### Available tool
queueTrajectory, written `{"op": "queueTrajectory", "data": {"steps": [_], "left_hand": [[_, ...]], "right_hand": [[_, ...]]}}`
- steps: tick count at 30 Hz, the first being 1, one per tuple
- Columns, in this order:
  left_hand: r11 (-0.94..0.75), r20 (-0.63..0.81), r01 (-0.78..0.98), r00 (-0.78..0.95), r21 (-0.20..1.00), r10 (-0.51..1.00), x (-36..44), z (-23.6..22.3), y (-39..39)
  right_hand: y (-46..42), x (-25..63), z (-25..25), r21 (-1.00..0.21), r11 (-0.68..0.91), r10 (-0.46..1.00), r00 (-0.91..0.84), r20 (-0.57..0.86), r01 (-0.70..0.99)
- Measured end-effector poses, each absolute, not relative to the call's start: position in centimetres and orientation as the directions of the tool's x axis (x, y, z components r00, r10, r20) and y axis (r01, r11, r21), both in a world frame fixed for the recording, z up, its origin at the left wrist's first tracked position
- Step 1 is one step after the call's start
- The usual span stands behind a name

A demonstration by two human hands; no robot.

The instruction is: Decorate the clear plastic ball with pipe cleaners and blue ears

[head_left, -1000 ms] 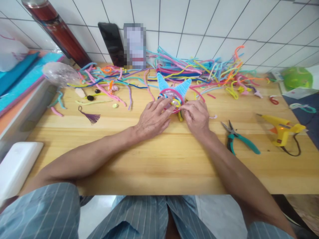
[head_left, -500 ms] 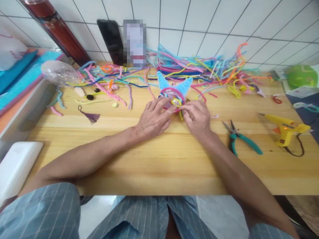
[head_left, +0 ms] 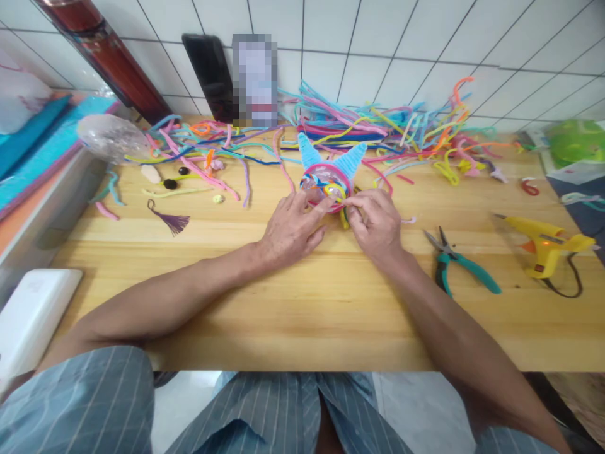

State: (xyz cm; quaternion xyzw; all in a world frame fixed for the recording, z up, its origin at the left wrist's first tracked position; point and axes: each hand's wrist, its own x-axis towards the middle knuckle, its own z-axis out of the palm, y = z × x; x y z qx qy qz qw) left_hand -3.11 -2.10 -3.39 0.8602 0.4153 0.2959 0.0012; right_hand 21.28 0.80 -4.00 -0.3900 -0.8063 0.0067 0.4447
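A round pipe-cleaner craft [head_left: 350, 183] with a pink rim and two light-blue pointed ears lies on the wooden table, with clear plastic and blue strands inside the ring. My left hand [head_left: 293, 222] holds its lower left side, fingertips on the rim. A yellow pipe cleaner [head_left: 341, 192] curves in a loop within the ring. Its end appears pinched between the thumb and forefinger of my right hand [head_left: 377, 222], at the ring's lower right; the fingertips partly cover it. Yellow strands poke out below the rim.
Behind the craft, a heap of coloured pipe cleaners [head_left: 350, 120] runs along the tiled wall. Pliers [head_left: 460, 261] and a yellow glue gun [head_left: 543, 243] lie at right. A purple tassel [head_left: 171, 219], black pompoms and a white power bank [head_left: 40, 309] are at left.
My left fingers have drawn back slightly down and left, uncovering more of the ring's inside and the yellow loop. My right hand stays nearly where it was, still pinching.
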Motion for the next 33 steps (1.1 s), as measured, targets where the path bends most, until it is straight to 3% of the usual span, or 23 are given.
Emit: {"op": "queueTrajectory", "data": {"steps": [11, 21, 24, 26, 30, 33], "left_hand": [[-0.661, 0.511, 0.712, 0.488, 0.237, 0.708, -3.1, -3.5, -2.2], [-0.673, 0.541, 0.699, 0.478, 0.242, 0.692, -3.6, -3.4, -2.0], [-0.7, 0.589, 0.618, 0.433, 0.358, 0.683, -3.5, -3.3, -2.4], [-0.664, 0.568, 0.537, 0.363, 0.52, 0.738, -3.2, -3.2, -2.7], [-0.325, 0.254, 0.296, 0.254, 0.898, 0.933, -2.6, -3.5, -2.9], [-0.135, 0.107, 0.125, 0.206, 0.983, 0.973, -2.2, -3.8, -2.8]], "right_hand": [[1.0, 21.1, -4.0, -0.295, 0.716, 0.589, -0.32, 0.742, 0.633], [1.0, 21.5, -4.2, -0.401, 0.692, 0.657, -0.292, 0.695, 0.6], [1.0, 21.5, -4.3, -0.41, 0.681, 0.671, -0.291, 0.682, 0.607], [1.0, 21.4, -4.2, -0.403, 0.673, 0.674, -0.289, 0.68, 0.621], [0.7, 21.1, -4.0, -0.386, 0.702, 0.635, -0.281, 0.719, 0.598], [0.6, 21.1, -3.6, -0.406, 0.708, 0.63, -0.257, 0.733, 0.578]]}}
